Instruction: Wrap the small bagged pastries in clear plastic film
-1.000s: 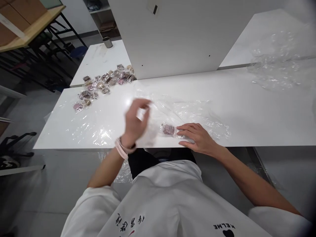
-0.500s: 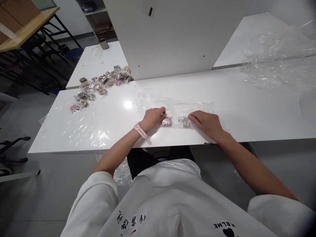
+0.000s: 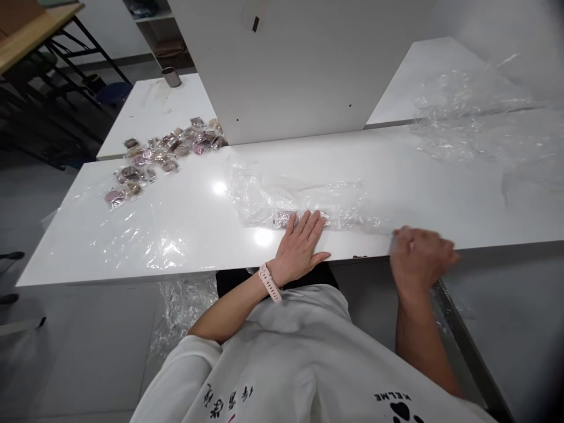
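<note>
My left hand (image 3: 300,244) lies flat with outstretched fingers over small wrapped packets (image 3: 286,220) in a row near the table's front edge. The packets lie inside a long piece of clear plastic film (image 3: 264,197), and the fingers cover part of them. At the film's right end my right hand (image 3: 418,255) is closed, smeared by motion. A thin strand of film reaches to it from the row.
Many individually wrapped snacks (image 3: 145,158) are heaped on the left of the white table (image 3: 440,188). Loose clear film (image 3: 467,117) covers the right side. A tall white panel (image 3: 295,70) rises at the back, and a metal cup (image 3: 171,77) stands behind the snacks.
My left hand has moved from pinching beside the packets to lying flat on them. My right hand has swung right and toward me, drawing the film's end along.
</note>
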A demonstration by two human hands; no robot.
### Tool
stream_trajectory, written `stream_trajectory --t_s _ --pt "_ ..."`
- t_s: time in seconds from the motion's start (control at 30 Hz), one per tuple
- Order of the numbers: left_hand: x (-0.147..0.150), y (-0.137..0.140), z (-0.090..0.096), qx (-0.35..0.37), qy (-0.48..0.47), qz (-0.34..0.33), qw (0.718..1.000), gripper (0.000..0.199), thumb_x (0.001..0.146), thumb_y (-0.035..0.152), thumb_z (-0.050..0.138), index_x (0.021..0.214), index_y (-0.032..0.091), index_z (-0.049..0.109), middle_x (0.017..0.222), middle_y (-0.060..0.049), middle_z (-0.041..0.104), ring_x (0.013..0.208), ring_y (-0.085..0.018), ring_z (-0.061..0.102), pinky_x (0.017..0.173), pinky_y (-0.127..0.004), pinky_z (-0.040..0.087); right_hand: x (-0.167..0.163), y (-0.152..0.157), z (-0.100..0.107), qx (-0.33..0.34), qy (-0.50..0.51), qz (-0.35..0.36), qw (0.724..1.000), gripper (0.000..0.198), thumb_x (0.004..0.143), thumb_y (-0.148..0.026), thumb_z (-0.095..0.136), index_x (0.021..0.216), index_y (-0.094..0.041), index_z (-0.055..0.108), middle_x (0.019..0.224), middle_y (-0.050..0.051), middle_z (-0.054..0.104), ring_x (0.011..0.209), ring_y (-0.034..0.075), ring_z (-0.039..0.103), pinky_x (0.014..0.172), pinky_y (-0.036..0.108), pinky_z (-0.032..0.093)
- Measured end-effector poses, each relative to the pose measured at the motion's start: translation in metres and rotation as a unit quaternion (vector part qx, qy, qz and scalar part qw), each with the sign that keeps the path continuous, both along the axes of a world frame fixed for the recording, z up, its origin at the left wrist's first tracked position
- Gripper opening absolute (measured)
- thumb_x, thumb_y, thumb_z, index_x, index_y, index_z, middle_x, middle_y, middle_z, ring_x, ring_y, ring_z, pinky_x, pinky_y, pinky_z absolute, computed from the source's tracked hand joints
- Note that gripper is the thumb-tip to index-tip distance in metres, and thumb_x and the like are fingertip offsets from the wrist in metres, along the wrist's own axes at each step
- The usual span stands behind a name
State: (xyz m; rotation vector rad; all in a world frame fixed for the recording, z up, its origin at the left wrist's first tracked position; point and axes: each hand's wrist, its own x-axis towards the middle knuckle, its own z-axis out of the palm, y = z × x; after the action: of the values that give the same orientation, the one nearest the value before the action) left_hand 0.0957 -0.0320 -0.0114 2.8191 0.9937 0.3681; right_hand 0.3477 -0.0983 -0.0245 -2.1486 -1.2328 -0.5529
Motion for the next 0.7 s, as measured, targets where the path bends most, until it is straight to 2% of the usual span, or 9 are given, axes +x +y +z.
stream_trajectory --t_s 0.1,0.27,0.4,0.5,0.53,0.57,0.6,0.63,0.7 --pt "-0.001 0.002 0.001 0.001 0.001 0.000 1.000 0.077 0.101 0.058 0.039 0.161 0.011 0.025 0.167 -0.017 0.028 0.156 -0.035 0.024 0.128 -0.058 0.015 -0.015 -0.012 -0.002 -0.081 0.021 0.147 0.985 0.030 0.100 -0.038 0.050 0.111 -0.022 0.073 0.119 0.015 0.071 0.114 0.036 0.060 0.100 0.061 0.038" --pt "0.001 0.005 0.002 0.006 -0.005 0.005 1.000 0.076 0.101 0.057 0.040 0.158 0.009 0.030 0.165 -0.019 0.030 0.155 -0.036 0.025 0.128 -0.059 0.016 -0.055 0.034 0.018 -0.050 0.175 0.342 0.922 0.049 0.105 -0.040 0.039 0.152 -0.027 0.046 0.146 0.012 0.059 0.131 0.028 0.056 0.107 0.049 0.046" --pt "0.001 -0.001 0.003 -0.019 -0.034 0.006 0.999 0.061 0.101 0.049 0.045 0.148 0.010 0.045 0.147 -0.022 0.055 0.150 -0.035 0.037 0.128 -0.059 0.018 -0.080 0.063 0.024 -0.096 0.178 0.498 0.844 0.043 0.106 -0.032 0.036 0.146 -0.029 0.054 0.138 0.007 0.066 0.130 0.023 0.060 0.111 0.045 0.045" --pt "-0.011 -0.023 0.003 -0.067 -0.162 0.085 0.981 0.039 0.100 0.036 0.049 0.135 0.020 0.055 0.140 -0.017 0.059 0.143 -0.032 0.047 0.123 -0.060 0.031 -0.086 0.068 0.016 -0.121 0.152 0.536 0.822 0.042 0.106 -0.027 0.034 0.138 -0.028 0.062 0.137 0.007 0.067 0.132 0.023 0.059 0.110 0.047 0.047" --pt "-0.018 -0.030 0.003 -0.092 -0.232 0.139 0.958 0.034 0.099 0.034 0.051 0.130 0.023 0.056 0.141 -0.016 0.058 0.141 -0.031 0.049 0.120 -0.059 0.036 -0.086 0.067 0.013 -0.121 0.144 0.536 0.823 0.042 0.105 -0.025 0.035 0.136 -0.028 0.064 0.138 0.007 0.066 0.133 0.023 0.058 0.109 0.048 0.048" --pt "-0.027 -0.037 0.005 -0.127 -0.311 0.202 0.920 0.031 0.097 0.034 0.054 0.127 0.025 0.057 0.141 -0.015 0.057 0.138 -0.030 0.051 0.117 -0.058 0.041 -0.085 0.067 0.011 -0.120 0.138 0.535 0.825 0.041 0.105 -0.024 0.037 0.133 -0.028 0.066 0.139 0.008 0.066 0.134 0.024 0.058 0.109 0.048 0.049" --pt "-0.037 -0.041 0.007 -0.173 -0.394 0.264 0.863 0.031 0.095 0.034 0.057 0.125 0.026 0.055 0.140 -0.014 0.057 0.136 -0.029 0.053 0.115 -0.055 0.044 -0.084 0.067 0.009 -0.120 0.132 0.532 0.828 0.040 0.105 -0.024 0.038 0.131 -0.028 0.067 0.139 0.008 0.066 0.134 0.024 0.058 0.108 0.049 0.049" --pt "-0.048 -0.041 0.011 -0.231 -0.473 0.315 0.790 0.034 0.094 0.035 0.060 0.126 0.027 0.054 0.139 -0.013 0.058 0.133 -0.027 0.056 0.114 -0.052 0.047 -0.083 0.066 0.008 -0.118 0.130 0.528 0.831 0.039 0.104 -0.024 0.039 0.129 -0.028 0.069 0.138 0.008 0.066 0.133 0.025 0.058 0.108 0.049 0.049" --pt "-0.071 -0.029 0.023 -0.360 -0.597 0.367 0.616 0.035 0.092 0.034 0.061 0.124 0.026 0.052 0.136 -0.012 0.060 0.130 -0.025 0.059 0.112 -0.047 0.050 -0.083 0.066 0.006 -0.112 0.133 0.521 0.836 0.038 0.104 -0.023 0.040 0.127 -0.028 0.070 0.138 0.007 0.066 0.132 0.025 0.059 0.107 0.049 0.049"
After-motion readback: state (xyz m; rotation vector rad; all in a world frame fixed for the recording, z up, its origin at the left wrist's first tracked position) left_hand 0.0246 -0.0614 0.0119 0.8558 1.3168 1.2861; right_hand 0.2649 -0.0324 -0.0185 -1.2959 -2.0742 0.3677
